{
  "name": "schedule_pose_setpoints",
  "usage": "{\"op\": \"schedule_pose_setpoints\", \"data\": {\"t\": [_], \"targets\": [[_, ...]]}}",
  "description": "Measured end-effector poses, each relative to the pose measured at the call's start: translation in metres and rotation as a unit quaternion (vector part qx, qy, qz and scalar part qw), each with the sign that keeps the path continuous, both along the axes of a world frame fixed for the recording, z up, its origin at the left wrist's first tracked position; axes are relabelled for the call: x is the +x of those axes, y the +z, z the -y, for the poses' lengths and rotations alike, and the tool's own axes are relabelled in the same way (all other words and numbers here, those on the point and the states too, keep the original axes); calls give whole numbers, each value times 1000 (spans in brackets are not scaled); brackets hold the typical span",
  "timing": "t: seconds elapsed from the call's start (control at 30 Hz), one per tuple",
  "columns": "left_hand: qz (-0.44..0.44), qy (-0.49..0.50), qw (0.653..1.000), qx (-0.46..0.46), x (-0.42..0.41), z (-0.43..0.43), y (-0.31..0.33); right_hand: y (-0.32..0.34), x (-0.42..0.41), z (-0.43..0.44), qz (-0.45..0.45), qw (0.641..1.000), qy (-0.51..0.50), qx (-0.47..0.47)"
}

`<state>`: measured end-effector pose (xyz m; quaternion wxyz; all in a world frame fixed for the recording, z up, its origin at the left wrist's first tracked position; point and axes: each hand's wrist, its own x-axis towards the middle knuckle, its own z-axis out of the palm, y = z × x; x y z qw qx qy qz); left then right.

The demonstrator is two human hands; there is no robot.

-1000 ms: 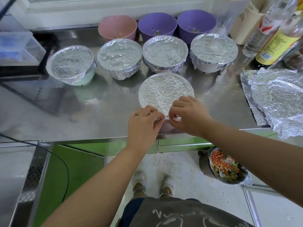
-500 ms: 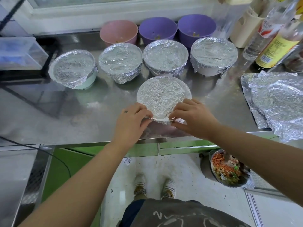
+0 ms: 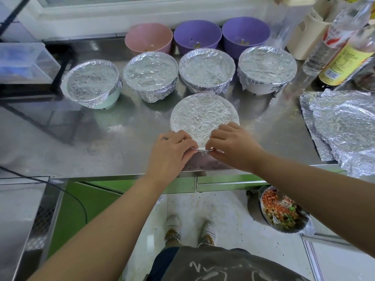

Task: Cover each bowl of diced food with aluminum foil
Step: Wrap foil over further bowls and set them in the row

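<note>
Steel counter [image 3: 121, 142]; we take the front bowl as dial centre.

At 10 o'clock: mint bowl [image 3: 92, 84], foil-capped, with a ragged skirt and bare wall showing below. At 11: second bowl [image 3: 150, 75], foil wrapped down to its base. At 12: third bowl [image 3: 207, 69], capped. At 1: fourth bowl [image 3: 267, 67], white wall showing under the foil. Behind them stand a pink bowl [image 3: 149, 38] and two purple bowls [image 3: 197, 36], all uncovered.

Left hand [image 3: 170, 153]: fingers curled, pinching the foil edge [image 3: 200, 150] at the front bowl's 6 o'clock rim.

Front bowl [image 3: 203, 110]: sits near the counter's front edge. Its foil is drawn flat across the mouth, finely crinkled and dull silver, and the round rim shows through.

Right hand [image 3: 233, 148]: fingers curled likewise, pinching the same edge just beside the left.

At 3 o'clock: loose foil sheets [image 3: 345, 126], crumpled and stacked, overhanging the counter edge.

At 5, below the counter: an open bowl of diced food [image 3: 282, 213].
</note>
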<state>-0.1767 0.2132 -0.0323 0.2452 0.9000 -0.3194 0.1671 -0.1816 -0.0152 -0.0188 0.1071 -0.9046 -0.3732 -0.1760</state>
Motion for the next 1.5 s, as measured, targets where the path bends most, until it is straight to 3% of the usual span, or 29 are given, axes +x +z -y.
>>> {"op": "schedule_pose_setpoints", "data": {"t": [0.5,1.0,1.27,1.5], "targets": [[10,4,1000,5,0,1,2,-4,-2,-14,-16,997,-44,56],[4,-5,1000,23,4,-2,6,-11,-7,-26,76,986,-109,102],[-17,9,998,62,10,-27,8,6,-7,8,-14,1000,-8,0],[6,11,999,41,2,-8,0,6,-2,4,13,998,30,-45]]}}
